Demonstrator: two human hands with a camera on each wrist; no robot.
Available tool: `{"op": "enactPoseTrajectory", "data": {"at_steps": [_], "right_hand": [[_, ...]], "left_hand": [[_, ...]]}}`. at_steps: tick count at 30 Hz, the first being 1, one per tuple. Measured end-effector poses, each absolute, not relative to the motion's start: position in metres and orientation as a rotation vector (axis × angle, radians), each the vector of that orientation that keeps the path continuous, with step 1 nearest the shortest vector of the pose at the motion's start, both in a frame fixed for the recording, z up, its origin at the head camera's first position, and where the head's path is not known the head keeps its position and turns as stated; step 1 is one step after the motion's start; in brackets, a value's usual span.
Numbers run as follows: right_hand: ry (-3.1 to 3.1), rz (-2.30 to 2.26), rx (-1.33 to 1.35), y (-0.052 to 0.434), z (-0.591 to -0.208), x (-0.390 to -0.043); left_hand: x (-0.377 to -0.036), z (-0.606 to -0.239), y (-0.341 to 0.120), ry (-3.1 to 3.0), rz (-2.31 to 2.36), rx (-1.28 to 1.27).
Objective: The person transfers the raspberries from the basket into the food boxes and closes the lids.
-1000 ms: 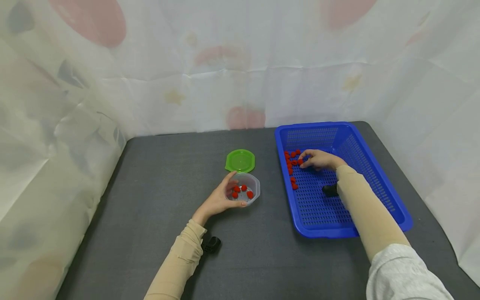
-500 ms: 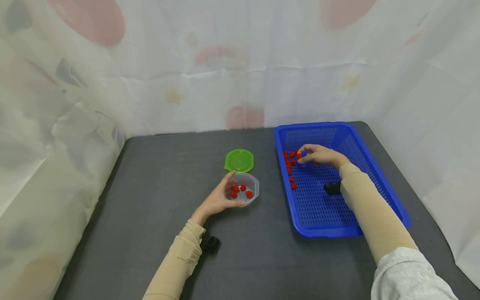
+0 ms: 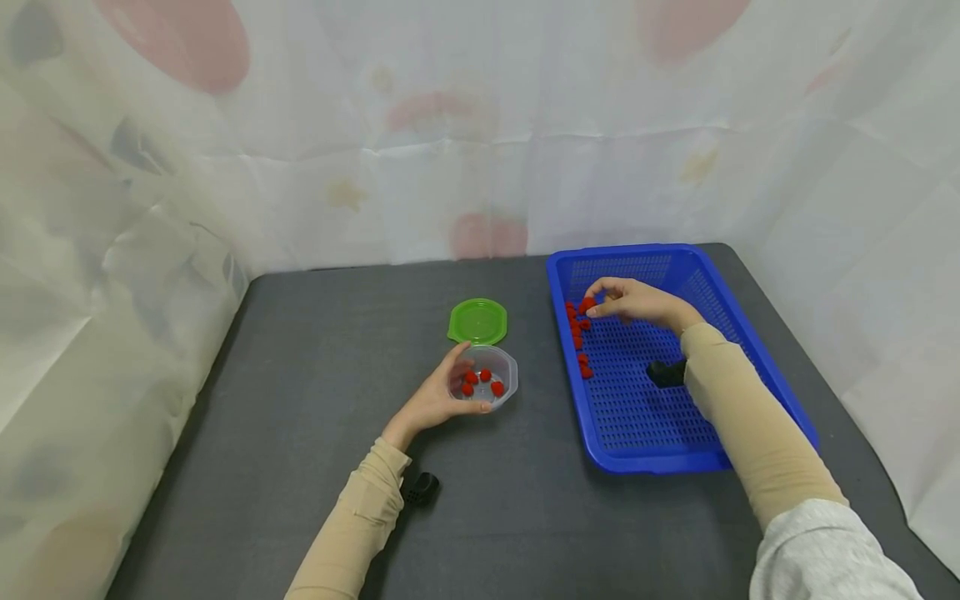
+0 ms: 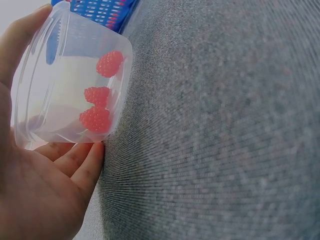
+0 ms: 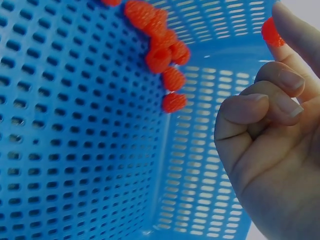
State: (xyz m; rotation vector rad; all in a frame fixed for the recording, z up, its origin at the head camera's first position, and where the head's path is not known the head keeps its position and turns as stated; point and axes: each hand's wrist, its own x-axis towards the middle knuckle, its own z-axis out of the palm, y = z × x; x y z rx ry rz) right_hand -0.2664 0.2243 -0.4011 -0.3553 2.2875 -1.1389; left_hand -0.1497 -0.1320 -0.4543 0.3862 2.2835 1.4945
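Note:
My left hand (image 3: 437,402) grips a clear plastic tub (image 4: 75,75) around its side, thumb at the rim and fingers near its base. The tub is tilted, and several red raspberries (image 4: 110,64) lie in it. Over the far left part of the blue basket (image 3: 585,417), my right hand (image 3: 637,302) pinches one raspberry (image 5: 271,33) between thumb and index finger, the other fingers curled in. That berry is raised off the basket floor in the right wrist view. More loose raspberries (image 5: 174,79) lie in a strip along the basket's left wall.
Just behind the tub, a green lid (image 3: 478,322) lies flat on the dark grey table (image 3: 300,375). The basket's raised walls surround the right hand. White patterned curtains (image 3: 420,192) border the table at the back and both sides.
My right hand has lifted the pinched raspberry from among the others and shifted slightly up and left in the head view. The left hand and tub stay put.

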Motion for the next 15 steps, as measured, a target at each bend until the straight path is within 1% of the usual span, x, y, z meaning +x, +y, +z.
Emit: {"op": "enactPoseTrajectory", "data": {"at_steps": [2, 9, 15], "right_hand": [[2.298, -1.150, -0.363, 0.221, -0.397, -0.265], [2.287, -1.174, -0.444, 0.210, -0.383, -0.261], [2.280, -1.199, -0.533, 0.194, -0.374, -0.259]], "left_hand": [[-0.150, -0.455, -0.132, 2.288, 1.494, 0.386], [-0.162, -0.485, -0.136, 2.319, 1.495, 0.377], [-0.161, -0.488, -0.137, 2.333, 1.505, 0.385]]}}
